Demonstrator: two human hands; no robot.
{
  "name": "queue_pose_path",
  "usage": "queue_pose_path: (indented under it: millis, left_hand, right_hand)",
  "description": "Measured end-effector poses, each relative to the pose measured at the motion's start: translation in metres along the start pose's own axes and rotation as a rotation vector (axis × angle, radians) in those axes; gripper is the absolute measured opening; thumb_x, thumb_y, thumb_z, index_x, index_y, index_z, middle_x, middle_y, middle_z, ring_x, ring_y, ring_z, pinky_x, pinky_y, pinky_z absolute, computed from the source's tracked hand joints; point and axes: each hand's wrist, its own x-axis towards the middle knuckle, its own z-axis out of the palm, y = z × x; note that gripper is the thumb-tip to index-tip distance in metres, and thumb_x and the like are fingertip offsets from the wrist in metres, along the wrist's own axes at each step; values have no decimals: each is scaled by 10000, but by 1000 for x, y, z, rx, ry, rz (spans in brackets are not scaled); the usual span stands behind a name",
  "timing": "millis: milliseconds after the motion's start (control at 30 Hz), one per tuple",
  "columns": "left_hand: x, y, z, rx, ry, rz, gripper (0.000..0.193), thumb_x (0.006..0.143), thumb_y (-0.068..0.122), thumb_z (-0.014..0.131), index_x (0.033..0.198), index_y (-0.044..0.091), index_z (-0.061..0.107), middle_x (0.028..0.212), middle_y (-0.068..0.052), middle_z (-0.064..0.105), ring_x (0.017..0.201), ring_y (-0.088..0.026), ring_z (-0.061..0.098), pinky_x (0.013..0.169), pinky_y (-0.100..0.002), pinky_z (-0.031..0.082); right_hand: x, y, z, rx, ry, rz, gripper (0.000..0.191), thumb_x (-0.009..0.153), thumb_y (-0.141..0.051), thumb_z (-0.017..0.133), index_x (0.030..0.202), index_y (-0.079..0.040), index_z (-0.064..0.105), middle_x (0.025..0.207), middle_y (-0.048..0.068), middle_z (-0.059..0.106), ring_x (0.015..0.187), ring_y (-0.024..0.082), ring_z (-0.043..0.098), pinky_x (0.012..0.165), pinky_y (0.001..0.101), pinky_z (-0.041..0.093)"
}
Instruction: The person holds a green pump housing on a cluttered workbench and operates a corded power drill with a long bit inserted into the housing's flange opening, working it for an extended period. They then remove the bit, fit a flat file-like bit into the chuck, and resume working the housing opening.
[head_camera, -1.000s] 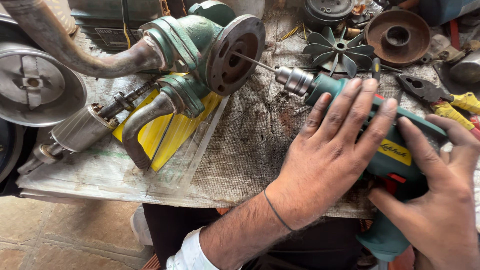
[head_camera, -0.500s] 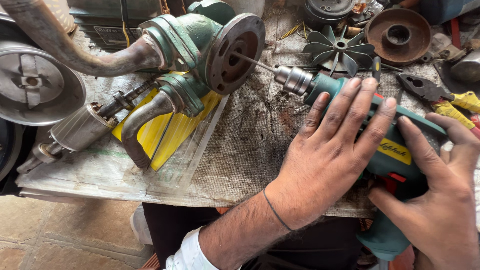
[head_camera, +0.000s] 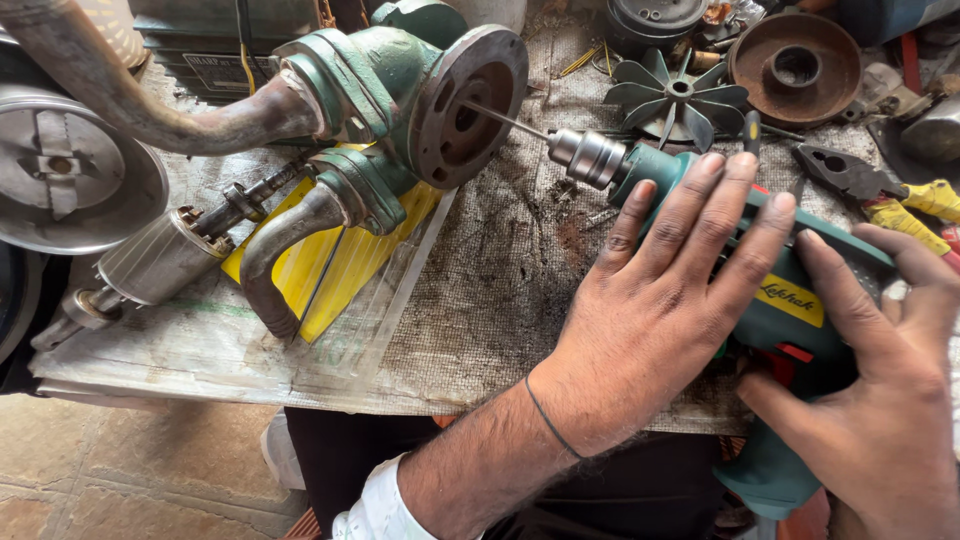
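Head view. A green electric drill (head_camera: 770, 300) is laid on its side on the bench (head_camera: 480, 300), its chuck (head_camera: 585, 158) turned toward the green pump housing (head_camera: 400, 90). A thin bit (head_camera: 505, 120) reaches from the chuck into the round rusty flange (head_camera: 470, 100), apparently into its central bore. The left hand (head_camera: 660, 320) is pressed flat over the drill body, fingers spread wide and straight, seemingly to hold the tool down and keep the bit aligned. The right hand (head_camera: 880, 400) is wrapped about the handle, fingers curled on the grip by the red switch; whether the trigger is pressed cannot be told. A finned impeller (head_camera: 675, 95), a rusty disc (head_camera: 795, 65) and yellow-handled pliers (head_camera: 880, 190) are set aside beyond the drill. A rotor shaft (head_camera: 170, 255) lies at the left.
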Motion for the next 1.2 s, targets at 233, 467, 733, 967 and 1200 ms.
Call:
queue_pose_path:
  millis: [233,467,733,967,1200]
  left_hand:
    - [-4,1,4,-33,-34,-6,691,1035,216,610,1652,139,309,1727,-144,314,1631,-276,278,1390,-498,178]
    - [-2,2,2,-20,-42,-1,704,1014,250,633,1621,132,296,1696,-166,299,1637,-298,269,1395,-524,181]
    - [3,3,-6,90,-74,11,657,1016,252,601,1599,142,319,1660,-151,320,1601,-290,286,1354,-505,216]
    - [5,2,-7,55,-56,8,656,1009,239,598,1601,146,329,1664,-137,332,1607,-280,288,1362,-497,213]
    - [4,2,-6,98,-45,13,632,1033,240,597,1606,163,342,1670,-109,346,1613,-252,299,1371,-478,207]
  right_hand:
    - [-1,-2,-2,-57,-15,-12,1027,448,70,843,1432,-38,571,1536,187,308,1324,329,484,1059,418,498]
    - [-1,-1,-2,-16,-25,37,1038,454,56,843,1447,-65,567,1555,165,299,1290,293,513,1036,386,521]
    - [1,-2,-1,-19,-18,-10,1039,450,85,862,1437,-34,558,1538,176,293,1308,328,530,1051,399,526]
    - [1,-1,-1,-54,-12,-15,1038,436,86,837,1432,-21,564,1541,186,299,1310,344,527,1035,417,538]
    - [1,-2,0,-20,-3,8,1022,457,89,854,1430,-11,555,1536,186,304,1290,331,537,1027,411,543]
